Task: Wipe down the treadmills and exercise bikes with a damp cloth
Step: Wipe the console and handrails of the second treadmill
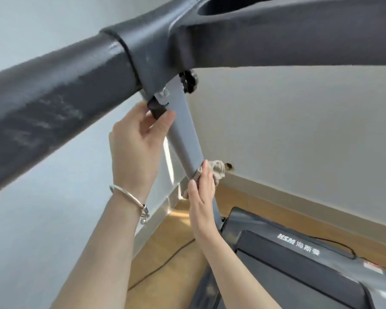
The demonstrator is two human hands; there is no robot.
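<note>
A person bent under the dusty, padded handrail (54,103) of a treadmill (299,270) that stood on a wooden floor (165,248) in the corner of a pale wall (299,130), both bare forearms reaching up and forward to the grey post (185,134) that sloped down from the rail to the base. The left hand (138,143), wrist bent back, gripped the post near its top, thumb (165,121) across the near face and fingers curled behind it, beside a black latch (156,108). Lower on the same post the right hand (202,197) lay edge-on, its visible finger and thumb straight along the metal, pressing a bunched beige cloth (218,170) against it; the other fingers were hidden. The cloth wrapped the post just above the base, its loose end bulging out to the right of the hand. A silver bracelet (129,196) with small charms circled the left wrist. A black knob (188,81) sat at the joint under the rail, and a thin dark cable (163,266) trailed across the floor.
</note>
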